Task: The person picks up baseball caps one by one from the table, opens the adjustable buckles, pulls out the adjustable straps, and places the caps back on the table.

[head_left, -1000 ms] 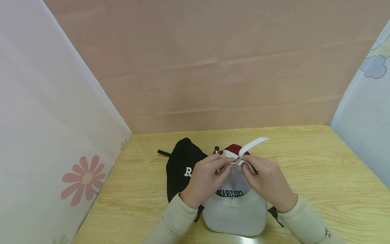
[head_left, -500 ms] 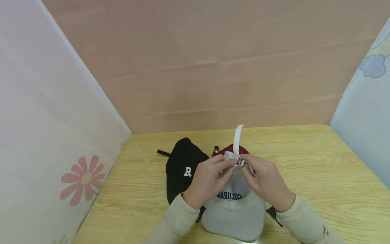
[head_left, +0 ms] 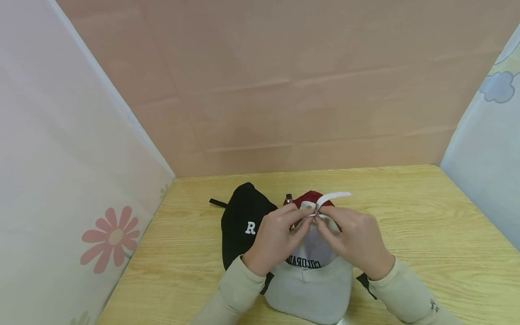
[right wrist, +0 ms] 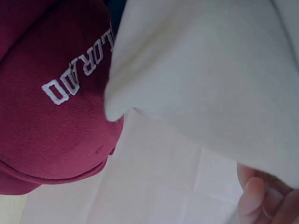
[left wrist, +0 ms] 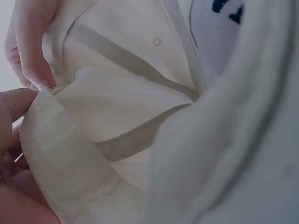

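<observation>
A white baseball cap [head_left: 308,293] with black COLORADO lettering is held brim toward me, its inside facing up. My left hand [head_left: 280,234] pinches the cap's back strap at the left of a small metal buckle [head_left: 316,209]. Just across from it, my right hand [head_left: 355,237] pinches the strap's other side, fingertips nearly meeting the left ones. The white strap's loose end [head_left: 335,196] sticks out of the buckle, up and to the right. In the left wrist view, the cap's pale inside [left wrist: 107,102] fills most of the picture, with fingers at its back edge.
Left of the hands lies a black cap [head_left: 243,230] with a white R. A dark red cap [head_left: 310,197], lettered in white in the right wrist view, lies behind the white one. Below are a wood-grain table [head_left: 426,216] and walls of printed sheeting.
The strap's loose end swung from the right to upright and is now back down to the right. The white cap's brim has shifted slightly toward me and left; both hands keep pinching at the buckle.
</observation>
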Action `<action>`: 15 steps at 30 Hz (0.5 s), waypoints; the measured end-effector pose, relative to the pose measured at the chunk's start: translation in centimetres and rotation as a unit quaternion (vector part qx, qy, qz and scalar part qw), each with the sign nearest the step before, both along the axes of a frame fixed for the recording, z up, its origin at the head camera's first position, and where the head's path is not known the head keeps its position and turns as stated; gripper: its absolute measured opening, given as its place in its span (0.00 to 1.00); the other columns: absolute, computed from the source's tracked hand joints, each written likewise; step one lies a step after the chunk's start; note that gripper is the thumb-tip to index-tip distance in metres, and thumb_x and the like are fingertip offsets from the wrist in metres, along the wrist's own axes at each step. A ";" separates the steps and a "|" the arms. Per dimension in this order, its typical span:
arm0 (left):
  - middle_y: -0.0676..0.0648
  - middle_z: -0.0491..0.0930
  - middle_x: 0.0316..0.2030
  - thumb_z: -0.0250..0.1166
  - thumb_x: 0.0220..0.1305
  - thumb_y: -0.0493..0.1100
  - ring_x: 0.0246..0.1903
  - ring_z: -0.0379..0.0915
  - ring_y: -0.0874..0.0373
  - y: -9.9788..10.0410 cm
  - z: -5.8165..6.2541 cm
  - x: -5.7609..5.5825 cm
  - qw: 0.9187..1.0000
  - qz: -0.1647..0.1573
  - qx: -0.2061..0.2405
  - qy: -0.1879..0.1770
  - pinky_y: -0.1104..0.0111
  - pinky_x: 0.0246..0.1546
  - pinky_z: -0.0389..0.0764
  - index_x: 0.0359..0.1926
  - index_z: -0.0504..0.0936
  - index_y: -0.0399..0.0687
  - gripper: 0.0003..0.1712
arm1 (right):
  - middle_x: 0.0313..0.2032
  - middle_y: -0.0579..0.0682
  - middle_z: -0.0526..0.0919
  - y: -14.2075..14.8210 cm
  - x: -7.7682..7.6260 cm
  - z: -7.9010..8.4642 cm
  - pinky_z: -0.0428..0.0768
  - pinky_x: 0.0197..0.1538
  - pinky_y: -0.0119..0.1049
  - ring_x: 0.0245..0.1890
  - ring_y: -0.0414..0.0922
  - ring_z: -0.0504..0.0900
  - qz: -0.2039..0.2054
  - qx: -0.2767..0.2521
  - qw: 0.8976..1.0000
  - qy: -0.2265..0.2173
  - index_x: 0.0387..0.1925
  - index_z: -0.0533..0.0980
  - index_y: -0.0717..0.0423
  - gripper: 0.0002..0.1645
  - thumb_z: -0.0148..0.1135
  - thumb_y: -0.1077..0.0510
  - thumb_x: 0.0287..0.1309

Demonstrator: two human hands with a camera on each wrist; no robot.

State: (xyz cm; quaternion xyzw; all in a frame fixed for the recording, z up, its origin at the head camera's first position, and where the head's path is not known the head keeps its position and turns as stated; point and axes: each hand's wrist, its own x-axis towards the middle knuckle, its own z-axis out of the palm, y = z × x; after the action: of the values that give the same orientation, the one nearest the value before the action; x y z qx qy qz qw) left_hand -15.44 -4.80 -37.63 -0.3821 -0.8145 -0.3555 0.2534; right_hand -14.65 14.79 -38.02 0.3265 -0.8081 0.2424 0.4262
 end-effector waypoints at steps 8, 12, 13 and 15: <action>0.54 0.75 0.26 0.67 0.65 0.37 0.21 0.63 0.69 -0.2 0.1 0.2 1.000 0.003 -0.003 0.008 0.86 0.23 0.63 0.50 0.88 0.44 0.13 | 0.22 0.47 0.84 0.1 0.0 0.1 0.75 0.18 0.36 0.15 0.38 0.76 -0.034 0.008 0.999 0.024 0.29 0.82 0.56 0.25 0.47 0.47 0.73; 0.54 0.77 0.27 0.67 0.65 0.36 0.22 0.64 0.69 -0.4 0.1 0.1 1.000 0.001 0.004 0.005 0.86 0.24 0.65 0.47 0.89 0.43 0.11 | 0.21 0.48 0.84 0.5 -0.1 0.2 0.74 0.17 0.35 0.14 0.39 0.76 -0.055 0.004 0.998 0.035 0.29 0.82 0.57 0.26 0.47 0.47 0.74; 0.54 0.77 0.27 0.67 0.65 0.36 0.22 0.65 0.69 -0.5 0.1 0.1 1.000 0.000 0.005 0.005 0.86 0.24 0.65 0.46 0.89 0.43 0.10 | 0.20 0.47 0.83 0.6 -0.2 0.2 0.73 0.16 0.34 0.13 0.38 0.75 -0.057 0.003 0.998 0.036 0.29 0.82 0.57 0.26 0.47 0.46 0.74; 0.54 0.76 0.27 0.67 0.65 0.36 0.22 0.64 0.70 -0.6 0.1 0.1 1.000 0.000 0.007 0.003 0.86 0.24 0.65 0.46 0.89 0.43 0.10 | 0.19 0.45 0.82 0.7 -0.2 0.2 0.70 0.15 0.31 0.12 0.36 0.72 -0.054 -0.002 0.998 0.040 0.29 0.82 0.57 0.26 0.47 0.46 0.74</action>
State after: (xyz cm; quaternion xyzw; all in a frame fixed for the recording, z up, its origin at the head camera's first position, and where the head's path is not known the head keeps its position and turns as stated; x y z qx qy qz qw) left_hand -15.32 -5.44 -37.56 -0.3816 -0.8113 -0.3599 0.2582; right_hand -14.87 15.52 -37.82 0.2911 -0.8063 0.2075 0.4713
